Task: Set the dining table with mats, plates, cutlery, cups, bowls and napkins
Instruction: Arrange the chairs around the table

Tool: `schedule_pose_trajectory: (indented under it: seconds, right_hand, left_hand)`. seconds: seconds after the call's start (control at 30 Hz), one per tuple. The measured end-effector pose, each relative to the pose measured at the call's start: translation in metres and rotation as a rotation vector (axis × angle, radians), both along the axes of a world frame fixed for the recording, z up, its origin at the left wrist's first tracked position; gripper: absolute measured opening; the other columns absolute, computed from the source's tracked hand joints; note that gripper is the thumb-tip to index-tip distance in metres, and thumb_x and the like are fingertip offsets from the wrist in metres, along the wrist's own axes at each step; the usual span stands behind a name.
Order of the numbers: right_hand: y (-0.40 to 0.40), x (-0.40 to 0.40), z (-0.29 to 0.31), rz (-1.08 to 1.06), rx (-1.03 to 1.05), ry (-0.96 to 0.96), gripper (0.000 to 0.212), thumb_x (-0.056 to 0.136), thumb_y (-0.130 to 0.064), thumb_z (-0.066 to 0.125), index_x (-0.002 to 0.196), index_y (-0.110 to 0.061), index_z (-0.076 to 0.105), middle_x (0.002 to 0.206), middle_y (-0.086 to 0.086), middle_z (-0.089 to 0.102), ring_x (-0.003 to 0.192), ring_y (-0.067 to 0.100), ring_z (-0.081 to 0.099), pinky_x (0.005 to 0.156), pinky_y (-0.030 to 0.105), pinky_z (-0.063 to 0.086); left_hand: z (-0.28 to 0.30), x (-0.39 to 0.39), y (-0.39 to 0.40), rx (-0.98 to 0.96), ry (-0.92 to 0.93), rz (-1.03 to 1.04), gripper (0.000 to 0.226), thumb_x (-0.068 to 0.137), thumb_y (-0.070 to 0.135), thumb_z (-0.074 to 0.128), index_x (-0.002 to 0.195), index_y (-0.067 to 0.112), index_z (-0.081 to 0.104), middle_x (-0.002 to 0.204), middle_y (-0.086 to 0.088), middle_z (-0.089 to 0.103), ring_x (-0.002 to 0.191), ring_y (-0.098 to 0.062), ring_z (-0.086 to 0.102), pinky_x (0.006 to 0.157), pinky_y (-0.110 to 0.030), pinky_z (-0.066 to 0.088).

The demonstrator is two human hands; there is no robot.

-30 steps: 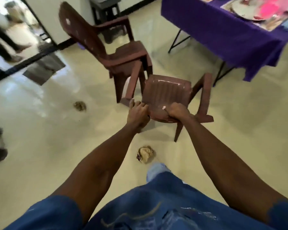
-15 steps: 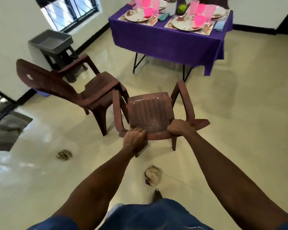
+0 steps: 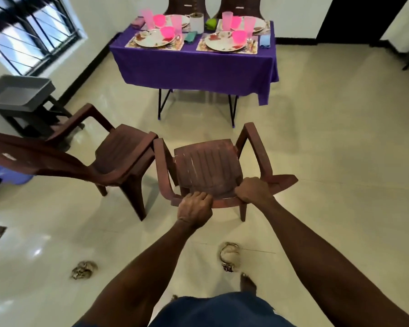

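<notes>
Purple-clothed table [image 3: 194, 67] set w/ plates [image 3: 224, 42]; both hands grip chair [image 3: 208, 171].

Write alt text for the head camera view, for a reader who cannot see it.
A person's left hand and right hand grip the top of the backrest of a brown plastic armchair, which faces a purple-clothed table across a pale tiled floor. The table is laid with mats, plates, pink cups and bowls, and napkins. A second brown chair stands beside the first.
</notes>
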State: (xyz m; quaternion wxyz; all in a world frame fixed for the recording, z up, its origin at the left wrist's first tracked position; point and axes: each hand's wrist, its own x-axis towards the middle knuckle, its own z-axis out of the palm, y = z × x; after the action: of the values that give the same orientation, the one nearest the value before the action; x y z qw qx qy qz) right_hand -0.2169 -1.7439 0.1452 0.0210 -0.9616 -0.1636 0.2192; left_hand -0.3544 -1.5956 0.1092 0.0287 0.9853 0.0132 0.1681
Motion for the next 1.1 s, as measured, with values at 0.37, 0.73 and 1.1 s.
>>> schedule_pose_trajectory:
  seconds: [0.37,0.73,1.1]
  right_hand:
    - [0.039,-0.051,-0.005,-0.107,0.175,-0.252,0.024,0.079,-0.018,0.059,0.056,-0.011,0.061,0.057,0.004,0.061,0.059,0.028,0.055,0.067,0.035,0.046]
    - [0.147,-0.004,-0.007,-0.108,0.464,-0.398,0.033,0.087,-0.033,0.049,0.059,-0.015,0.049,0.061,0.002,0.055,0.063,0.018,0.047,0.075,0.033,0.041]
    - [0.171,0.178,-0.014,-0.042,0.302,-0.362,0.044,0.09,-0.038,0.037,0.057,-0.016,0.054,0.057,-0.002,0.054,0.061,0.016,0.05,0.086,0.036,0.042]
  left_hand:
    - [0.003,0.011,0.079,-0.007,0.218,-0.103,0.034,0.084,0.033,0.04,0.085,0.015,0.069,0.084,-0.006,0.072,0.076,-0.028,0.067,0.068,-0.035,0.051]
    - [0.007,0.087,0.198,0.158,0.382,0.138,0.024,0.089,0.039,0.05,0.096,0.025,0.069,0.097,0.005,0.072,0.1,-0.022,0.062,0.094,-0.042,0.04]
    - [0.033,0.247,0.213,0.139,0.498,0.125,0.022,0.091,0.032,0.053,0.11,0.028,0.065,0.106,0.001,0.069,0.114,-0.027,0.052,0.104,-0.053,0.033]
